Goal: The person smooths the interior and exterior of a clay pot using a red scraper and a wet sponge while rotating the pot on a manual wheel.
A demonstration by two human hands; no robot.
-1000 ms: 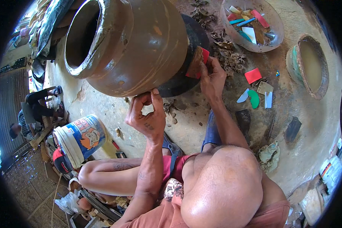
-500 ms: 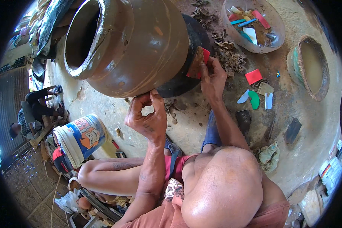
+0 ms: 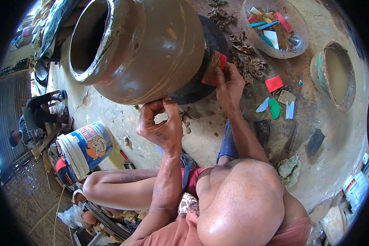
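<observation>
A large brown wet-clay pot (image 3: 164,53) with a wide mouth lies across the top of the view, its mouth toward the left. Its base meets a dark round stand (image 3: 217,39). My left hand (image 3: 160,127) is closed in a pinch against the pot's near side. Whatever its fingertips hold, if anything, is too small to make out. To the right, my right hand (image 3: 230,88) grips a flat red scraper (image 3: 211,73) smeared with brown clay. The scraper is beside the pot's lower wall, over the stand; I cannot tell whether it touches the clay.
A translucent tub (image 3: 304,43) of scrapers and tools stands at far right, near a bowl of murky water (image 3: 354,78). Red (image 3: 274,83), green (image 3: 274,108) and white pieces lie on the floor. Clay scraps (image 3: 248,59) edge the stand. At left are a bucket (image 3: 88,145) and a seated person (image 3: 39,115).
My left hand has shifted very slightly to the right along the pot, still pinched. The right hand and its scraper look almost unmoved.
</observation>
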